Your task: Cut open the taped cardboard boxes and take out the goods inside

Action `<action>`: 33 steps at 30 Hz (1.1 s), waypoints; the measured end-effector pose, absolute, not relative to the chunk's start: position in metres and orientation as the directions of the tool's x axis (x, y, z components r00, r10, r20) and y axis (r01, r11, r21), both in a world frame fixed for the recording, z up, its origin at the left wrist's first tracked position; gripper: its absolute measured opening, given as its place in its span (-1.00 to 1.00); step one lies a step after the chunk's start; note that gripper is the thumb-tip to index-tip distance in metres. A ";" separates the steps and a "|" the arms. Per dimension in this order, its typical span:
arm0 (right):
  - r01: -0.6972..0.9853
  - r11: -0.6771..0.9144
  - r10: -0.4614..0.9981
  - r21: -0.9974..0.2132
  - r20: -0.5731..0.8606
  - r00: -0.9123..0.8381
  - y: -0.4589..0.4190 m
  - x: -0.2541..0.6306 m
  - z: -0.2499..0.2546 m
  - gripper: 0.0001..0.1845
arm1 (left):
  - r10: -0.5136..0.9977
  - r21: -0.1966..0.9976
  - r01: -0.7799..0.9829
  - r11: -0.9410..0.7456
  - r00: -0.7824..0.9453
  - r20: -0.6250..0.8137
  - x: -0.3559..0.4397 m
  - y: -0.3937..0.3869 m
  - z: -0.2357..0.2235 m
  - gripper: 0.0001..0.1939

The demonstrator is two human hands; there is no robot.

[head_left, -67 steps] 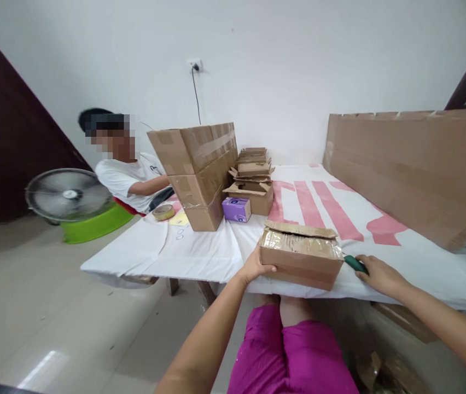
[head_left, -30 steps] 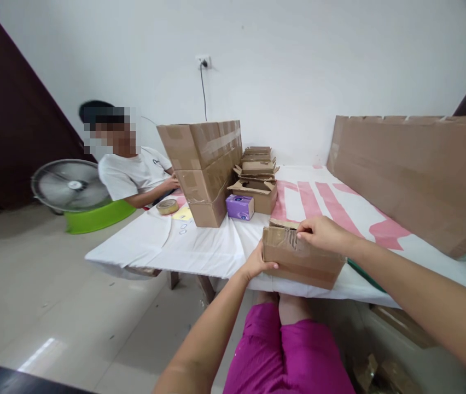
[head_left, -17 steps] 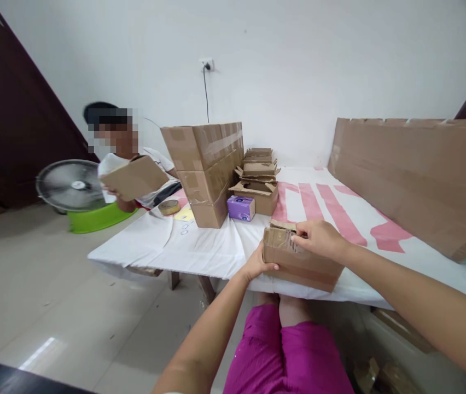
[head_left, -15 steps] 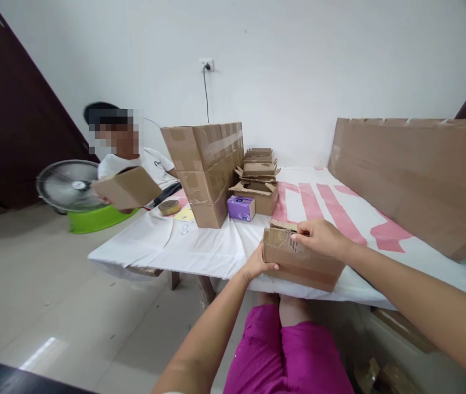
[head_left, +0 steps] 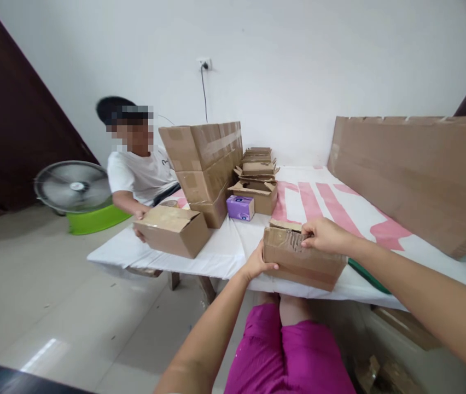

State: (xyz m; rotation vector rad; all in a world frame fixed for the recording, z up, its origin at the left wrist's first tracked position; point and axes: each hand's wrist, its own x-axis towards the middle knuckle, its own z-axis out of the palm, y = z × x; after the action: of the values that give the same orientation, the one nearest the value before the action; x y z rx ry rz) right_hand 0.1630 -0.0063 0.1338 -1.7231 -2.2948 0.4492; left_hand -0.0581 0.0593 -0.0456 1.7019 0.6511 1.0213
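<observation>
A brown cardboard box [head_left: 298,262] rests at the table's near edge in front of me, one flap standing up at its far side. My left hand [head_left: 257,261] grips the box's left end, thumb across the near face and the other fingers behind the corner. At the top near edge, my right hand [head_left: 322,234] is closed in a pinch on what looks like crinkled clear packing tape [head_left: 292,239]. Beyond the box stand a purple carton [head_left: 240,208] and an open cardboard box [head_left: 263,198].
Stacked taped boxes [head_left: 204,164] stand left of centre. A co-worker [head_left: 137,175] across the left corner holds another cardboard box [head_left: 173,231]. A large cardboard panel [head_left: 413,175] borders the table's right side. A fan [head_left: 75,186] stands on the left.
My right hand has moved slightly right along the box's edge, and more crinkled tape shows. My left hand stays put. The co-worker's box has come down and right to the table.
</observation>
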 end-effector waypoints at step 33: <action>0.817 0.391 0.906 -0.425 0.334 -0.260 -0.017 0.140 0.135 -0.84 | 0.813 0.934 -0.001 -0.358 0.491 0.312 -0.059 0.058 -0.041 0.19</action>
State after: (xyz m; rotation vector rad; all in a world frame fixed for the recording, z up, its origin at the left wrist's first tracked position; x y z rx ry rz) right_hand 0.1400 -0.0170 0.1349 -1.4715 -2.1286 0.2241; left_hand -0.0587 0.0580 -0.0414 1.7278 0.6931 1.0104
